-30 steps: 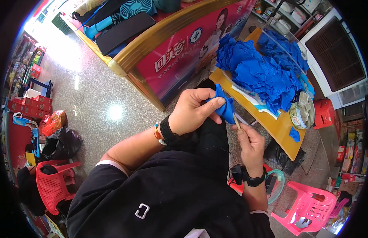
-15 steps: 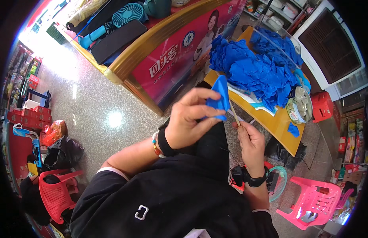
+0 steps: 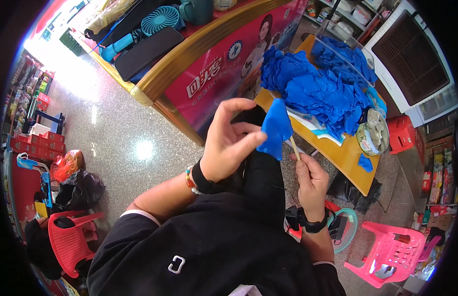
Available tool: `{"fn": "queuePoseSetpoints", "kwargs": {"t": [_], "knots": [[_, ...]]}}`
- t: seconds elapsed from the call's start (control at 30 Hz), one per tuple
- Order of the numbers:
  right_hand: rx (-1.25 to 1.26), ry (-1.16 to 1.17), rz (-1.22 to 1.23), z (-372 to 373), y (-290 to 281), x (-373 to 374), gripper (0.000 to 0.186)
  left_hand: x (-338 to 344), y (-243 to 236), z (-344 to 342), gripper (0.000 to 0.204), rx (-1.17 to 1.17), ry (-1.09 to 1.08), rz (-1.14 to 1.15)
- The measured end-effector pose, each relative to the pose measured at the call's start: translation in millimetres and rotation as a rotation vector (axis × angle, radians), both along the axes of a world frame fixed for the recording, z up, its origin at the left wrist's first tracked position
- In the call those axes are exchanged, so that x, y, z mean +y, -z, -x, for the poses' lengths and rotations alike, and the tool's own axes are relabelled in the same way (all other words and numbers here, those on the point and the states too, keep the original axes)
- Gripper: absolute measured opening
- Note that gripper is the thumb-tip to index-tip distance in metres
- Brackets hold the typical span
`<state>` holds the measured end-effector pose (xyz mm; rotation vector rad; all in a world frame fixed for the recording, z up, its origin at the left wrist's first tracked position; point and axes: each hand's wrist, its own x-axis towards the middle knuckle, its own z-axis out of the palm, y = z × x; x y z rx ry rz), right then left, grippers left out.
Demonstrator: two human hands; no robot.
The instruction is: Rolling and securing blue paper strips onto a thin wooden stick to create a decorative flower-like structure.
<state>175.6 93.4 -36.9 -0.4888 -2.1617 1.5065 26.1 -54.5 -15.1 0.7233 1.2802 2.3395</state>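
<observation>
- While the right hand point(image 3: 311, 180) pinches a thin pale stick point(image 3: 296, 149), the left hand point(image 3: 226, 143) sits at the left edge of a blue piece point(image 3: 277, 129).
- Writing: large white lettering point(image 3: 205, 81) with smaller lines under it on the pink-red panel point(image 3: 224, 96); round blue-and-white emblem point(image 3: 235, 51) further right on it. Printed label round the wall of the tin point(image 3: 367, 140); small white mark point(image 3: 177, 265) on the black shirt point(image 3: 214, 237).
- Blue piece: at the stick's upper end, over the lap, left of the tabletop point(image 3: 348, 165). Long axis roughly up-down in view, narrow rounded tip up, lower end tapering; broad face toward camera. How it joins the stick is hidden.
- Stick: slants from the piece's right edge, down and slightly right, into the right hand.
- Fingers: right ones closed on the stick's lower part. Left ones spread apart, index lifted; thumb tip overlaps the piece's edge, contact unclear.
- Tabletop: big heap of blue sheets point(image 3: 317, 91), tin near the right edge, loose blue scrap point(image 3: 365, 163) just below the tin.
- Versus half a second ago: left fingers have opened off the piece, which now shows flatter and wider; right grip unchanged.
</observation>
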Motion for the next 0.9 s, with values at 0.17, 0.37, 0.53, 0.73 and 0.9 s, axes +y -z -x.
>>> {"fn": "queuePoseSetpoints", "kwargs": {"t": [0.17, 0.37, 0.53, 0.73, 0.9], "knots": [[0.025, -0.023, -0.095, 2.2, -1.5, -2.5, 0.017, 9.6, 0.4, 9.8, 0.02, -0.041, 0.152, 0.16], [0.013, -0.04, -0.125, -0.1, -4.2, 0.9, 0.017, 16.2, 3.4, 10.8, 0.019, 0.381, -0.146, 0.261], [0.011, -0.034, -0.109, 0.8, -5.5, -2.3, 0.017, 12.5, -1.3, 10.7, 0.015, 0.583, -0.215, 0.349], [0.004, 0.046, 0.131, -5.1, -0.6, -7.4, 0.018, 10.5, -4.3, 11.8, 0.014, 0.653, -0.277, 0.29], [-0.04, -0.101, 0.033, -4.5, -7.8, 3.1, 0.017, 10.7, -0.4, 11.0, 0.015, 0.566, -0.185, 0.311]]}}
